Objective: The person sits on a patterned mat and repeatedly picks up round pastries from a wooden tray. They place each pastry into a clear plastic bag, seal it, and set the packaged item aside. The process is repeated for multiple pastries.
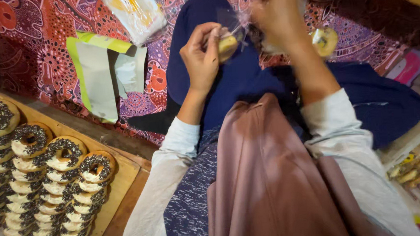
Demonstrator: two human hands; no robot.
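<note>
- Two bare hands work over the person's lap, both raised toward the top of the head view above dark blue trousers.
- The left hand (201, 54) is curled around a small doughnut (227, 46), fingers clenched on its near side so that the doughnut pokes out to the right of the fingertips, toward the other hand.
- The right hand (275, 11) sits just beside it, higher and to the right, blurred; its fingers seem pinched on a clear plastic wrapper (236, 23) that drapes over the doughnut (how tightly they close cannot be told through the blur).
- The doughnut lies between the two hands, touching the left and apart from the right except through the wrapper; the left hand is plainly the nearer. It is round, so no long axis shows.
- A second doughnut (324, 40) rests on the patterned red cloth (39, 50), to the right of the right forearm.
- Stacked rows of chocolate-sprinkled doughnuts (45, 179) fill a wooden tray (124, 173) at lower left, well apart from both hands.
- Green and white paper sheets (100, 73) and a plastic bag (135, 12) lie on the cloth farther up.
</note>
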